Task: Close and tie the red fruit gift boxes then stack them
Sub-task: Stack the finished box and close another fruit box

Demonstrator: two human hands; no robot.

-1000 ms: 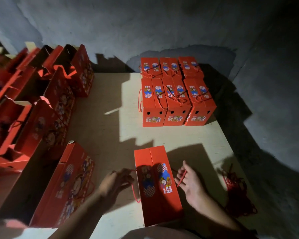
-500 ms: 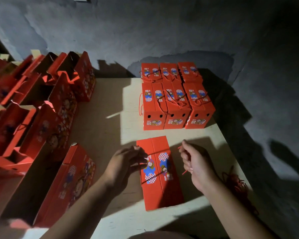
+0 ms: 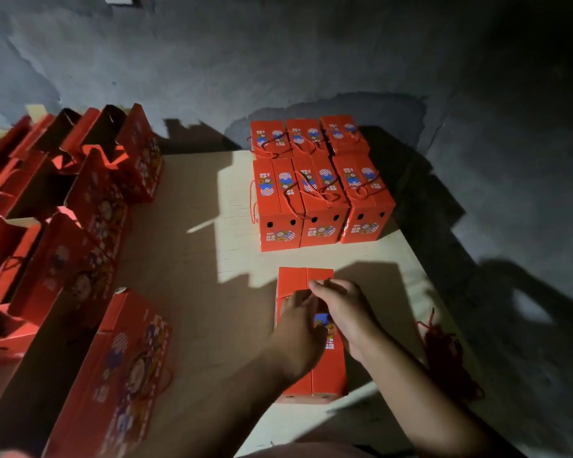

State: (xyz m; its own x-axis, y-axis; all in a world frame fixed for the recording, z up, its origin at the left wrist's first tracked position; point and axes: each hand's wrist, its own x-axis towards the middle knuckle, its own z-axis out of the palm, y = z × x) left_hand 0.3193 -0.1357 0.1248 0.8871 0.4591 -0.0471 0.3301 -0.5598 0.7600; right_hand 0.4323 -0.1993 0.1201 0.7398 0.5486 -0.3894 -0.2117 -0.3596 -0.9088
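Note:
A closed red gift box (image 3: 303, 276) lies lengthwise on the pale table (image 3: 192, 276) in front of me. Both my hands are on its top, fingertips meeting over the middle seam. My left hand (image 3: 296, 325) comes in from the lower left and my right hand (image 3: 346, 314) from the right, each with fingers curled and pinching together. The red cord they held a moment ago is hidden under the fingers. Several closed and tied red boxes (image 3: 321, 200) stand in two rows at the back of the table.
Several open red boxes (image 3: 80, 193) crowd the left side, and another red box (image 3: 123, 368) lies at the lower left. A bundle of red cords (image 3: 444, 358) sits near the table's right edge. A grey wall stands behind the table.
My hands were apart at the box's two sides, each with a cord end. They have come together over the top of the box, and my view has tilted down.

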